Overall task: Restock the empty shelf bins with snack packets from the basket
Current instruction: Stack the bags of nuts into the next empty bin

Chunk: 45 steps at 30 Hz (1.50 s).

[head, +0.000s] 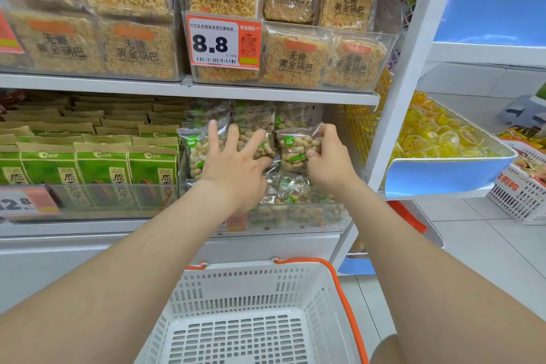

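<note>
Shop shelving fills the view, and at the right end of the middle shelf (pixel 88 230) both hands work in a clear bin (pixel 298 217) of peanut packets (pixel 195 151). The left hand (pixel 233 162) lies with fingers straight and spread, pressing flat on the upright packets at the bin's left side. The right hand (pixel 328 156), just beside it, has fingers and thumb curled round one packet (pixel 295 146), which stands upright toward the bin's right side. More packets lie flat along the bin's front wall, below both wrists. Left of the bin stand rows of green boxes (pixel 103 168). Rice cakes (pixel 295 59) sit on the level above, beside an orange 8.8 price tag (pixel 223 41). Under the forearms, in front of the shelving, sits a white, orange-handled basket (pixel 236 278). Near the right edge, a blue tray (pixel 443 176) holds yellow jelly cups (pixel 437 133).
</note>
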Available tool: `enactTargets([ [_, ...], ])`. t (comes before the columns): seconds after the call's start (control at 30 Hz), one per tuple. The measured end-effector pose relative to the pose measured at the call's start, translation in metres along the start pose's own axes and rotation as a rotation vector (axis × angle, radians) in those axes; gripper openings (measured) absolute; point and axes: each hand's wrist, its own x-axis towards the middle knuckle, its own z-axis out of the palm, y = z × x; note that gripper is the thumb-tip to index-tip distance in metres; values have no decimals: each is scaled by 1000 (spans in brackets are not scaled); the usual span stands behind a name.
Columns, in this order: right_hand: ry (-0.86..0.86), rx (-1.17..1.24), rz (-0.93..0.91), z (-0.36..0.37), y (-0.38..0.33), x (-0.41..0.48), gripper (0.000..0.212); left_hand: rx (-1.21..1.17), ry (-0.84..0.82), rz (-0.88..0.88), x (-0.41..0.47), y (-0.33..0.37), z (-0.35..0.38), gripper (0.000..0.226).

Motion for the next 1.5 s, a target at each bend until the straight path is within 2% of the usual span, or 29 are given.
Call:
enactTargets([
  [0.27, -26, 118, -6, -5, 6, -3, 24, -5, -101, 13, 2, 0, -2, 58],
  [0.5, 43, 346, 34, -2, -8, -4, 26, -181, 96, 42, 2, -14, -1, 52],
  [0.63, 129, 456, 39, -4, -16, -2, 15, -170, 120, 38, 2, -18, 4, 59],
  [0.77, -14, 410, 82, -2, -19, -1, 13, -185, 131, 39, 2, -21, 2, 60],
  [0.9, -211, 283, 115, 3, -23, -3, 43, -183, 117, 42, -2, -24, -1, 54],
  [0.97, -266, 278, 121, 2, -32, -7, 23, -166, 97, 57, -3, -27, 1, 57],
  [1.0, -273, 278, 128, 0, -39, -11, 12, -159, 82, 65, -4, -29, 2, 56],
  [1.13, -270, 282, 137, -3, -42, -13, 21, -155, 30, 71, -5, -33, 3, 50],
  [1.4, -284, 249, 167, -3, -42, -15, 13, -84, -18, 21, -3, -28, -2, 52],
  [1.5, -179, 386, 135, -3, -38, -16, 11, -54, -35, 32, -1, -24, -1, 55],
])
